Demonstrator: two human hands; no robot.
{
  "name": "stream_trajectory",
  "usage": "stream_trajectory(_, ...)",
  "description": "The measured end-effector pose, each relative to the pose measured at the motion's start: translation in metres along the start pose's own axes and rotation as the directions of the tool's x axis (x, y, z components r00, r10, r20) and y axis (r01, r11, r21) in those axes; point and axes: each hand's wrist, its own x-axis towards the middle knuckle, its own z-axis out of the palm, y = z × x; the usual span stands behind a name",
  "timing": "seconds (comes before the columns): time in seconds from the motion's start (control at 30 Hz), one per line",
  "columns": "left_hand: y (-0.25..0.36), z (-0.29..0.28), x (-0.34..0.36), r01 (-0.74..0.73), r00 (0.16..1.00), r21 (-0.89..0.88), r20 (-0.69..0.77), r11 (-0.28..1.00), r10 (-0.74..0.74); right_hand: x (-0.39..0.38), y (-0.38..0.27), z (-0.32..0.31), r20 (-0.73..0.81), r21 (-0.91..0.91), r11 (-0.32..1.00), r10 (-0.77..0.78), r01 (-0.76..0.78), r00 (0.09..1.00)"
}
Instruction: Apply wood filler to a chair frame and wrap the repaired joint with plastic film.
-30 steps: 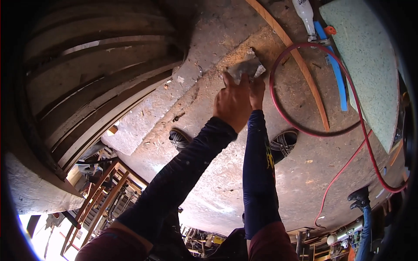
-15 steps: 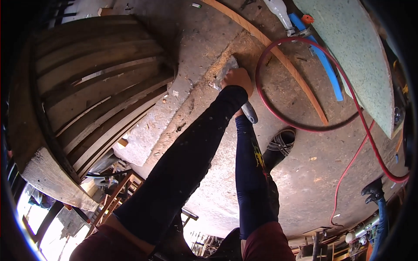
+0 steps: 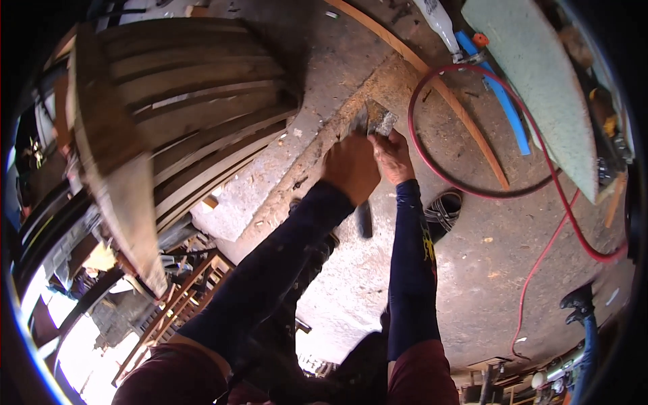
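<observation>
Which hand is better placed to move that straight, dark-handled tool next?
Left, probably: the left hand seems closed around the dark-handled tool; the right hand touches a flat, grey, rough-edged piece.

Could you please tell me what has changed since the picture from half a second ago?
The left hand has drawn back toward the person, and the dark handle in it has come along. The right hand, then mostly hidden, now shows to its right, holding the flat grey piece. The view shifted slightly too. The red hose, wooden strip and blue strip lie as before.
</observation>
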Motion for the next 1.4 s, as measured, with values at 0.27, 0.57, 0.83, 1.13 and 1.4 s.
stream_trajectory(0.27,0.035,-0.285,-0.246,0.053,0.991,-0.363,0.137,0.930,-0.003,-0.144,-0.275,0.149,0.358,-0.343,0.935,0.224,-0.095,0.906)
stream_trajectory(0.57,-0.013,-0.391,-0.473,-0.055,0.968,-0.444,-0.244,0.894,-0.061,-0.309,-0.530,0.447,0.533,-0.472,0.879,0.223,0.069,0.816)
stream_trajectory(0.83,-0.094,-0.376,-0.572,0.064,0.858,-0.631,-0.360,0.773,-0.365,-0.354,-0.493,0.699,0.767,-0.512,0.855,0.411,0.083,0.493)
stream_trajectory(1.13,-0.206,-0.354,-0.616,-0.021,0.743,-0.770,-0.439,0.638,-0.506,-0.321,-0.354,0.839,0.609,-0.707,0.696,0.508,0.127,0.609)
stream_trajectory(1.4,-0.263,-0.353,-0.613,0.038,0.713,-0.793,-0.405,0.609,-0.573,-0.345,-0.339,0.891,0.593,-0.805,0.204,0.287,0.557,0.752)
